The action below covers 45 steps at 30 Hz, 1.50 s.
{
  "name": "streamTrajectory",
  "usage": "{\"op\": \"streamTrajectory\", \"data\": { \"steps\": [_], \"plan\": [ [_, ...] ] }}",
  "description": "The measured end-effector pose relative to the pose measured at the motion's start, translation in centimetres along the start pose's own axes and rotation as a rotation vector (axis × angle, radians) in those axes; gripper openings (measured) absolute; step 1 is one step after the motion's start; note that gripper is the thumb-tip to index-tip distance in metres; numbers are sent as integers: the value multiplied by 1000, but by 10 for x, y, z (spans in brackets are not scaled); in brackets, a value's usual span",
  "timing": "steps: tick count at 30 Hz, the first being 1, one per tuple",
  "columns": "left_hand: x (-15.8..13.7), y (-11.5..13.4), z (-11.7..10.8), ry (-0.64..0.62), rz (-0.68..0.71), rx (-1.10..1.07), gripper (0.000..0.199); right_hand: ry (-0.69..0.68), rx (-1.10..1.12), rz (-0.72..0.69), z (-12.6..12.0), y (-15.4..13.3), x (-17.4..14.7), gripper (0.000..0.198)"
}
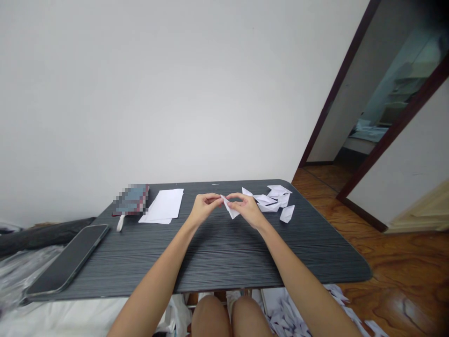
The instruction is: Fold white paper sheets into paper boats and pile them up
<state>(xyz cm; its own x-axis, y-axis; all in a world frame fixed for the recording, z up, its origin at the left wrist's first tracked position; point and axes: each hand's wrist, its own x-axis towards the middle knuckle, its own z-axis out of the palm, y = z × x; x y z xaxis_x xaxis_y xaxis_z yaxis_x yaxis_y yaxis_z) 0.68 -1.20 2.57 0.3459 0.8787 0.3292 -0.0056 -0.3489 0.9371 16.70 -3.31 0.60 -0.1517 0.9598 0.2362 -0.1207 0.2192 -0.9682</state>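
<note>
A small folded piece of white paper (229, 208) is held above the middle of the dark table (224, 257). My left hand (206, 206) pinches its upper left corner between thumb and fingertips. On the other side, my right hand (247, 209) grips the same folded paper, with the thumb against its face and the index finger arched over the top. Several folded white paper pieces (267, 201) lie just beyond my right hand, one of them (287, 214) a little apart. Flat white sheets (164, 205) rest to the left of my left hand.
At the table's left edge lies a dark phone (68, 262). A blurred-out booklet (131, 200) and a small white object (120, 223) sit behind it. Many folded papers (286, 313) are heaped below the table, right of my knees. A white wall (196, 93) stands behind the table.
</note>
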Motion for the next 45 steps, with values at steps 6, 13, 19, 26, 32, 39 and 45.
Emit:
{"op": "streamTrajectory", "data": {
  "steps": [6,13,19,26,32,39,45],
  "plan": [
    [1,-4,0,-10,-66,28,24,-1,-31,67,0,1,0,29],
    [2,-9,-1,-29,-99,16,23,-22,13,95,1,3,-1,27],
    [1,-6,1,-96,-133,-15,22,-77,89,181,2,2,-3,27],
    [2,-13,2,-190,-121,131,20,-51,-71,124,-2,6,2,21],
    [-5,-27,3,-287,206,684,20,149,-594,-61,-6,35,9,14],
    [-10,-20,6,-516,377,1023,29,148,-912,-176,-4,48,12,12],
    [-12,-15,7,-516,528,1249,29,-51,-1035,-150,-16,25,2,15]
  ]
}}
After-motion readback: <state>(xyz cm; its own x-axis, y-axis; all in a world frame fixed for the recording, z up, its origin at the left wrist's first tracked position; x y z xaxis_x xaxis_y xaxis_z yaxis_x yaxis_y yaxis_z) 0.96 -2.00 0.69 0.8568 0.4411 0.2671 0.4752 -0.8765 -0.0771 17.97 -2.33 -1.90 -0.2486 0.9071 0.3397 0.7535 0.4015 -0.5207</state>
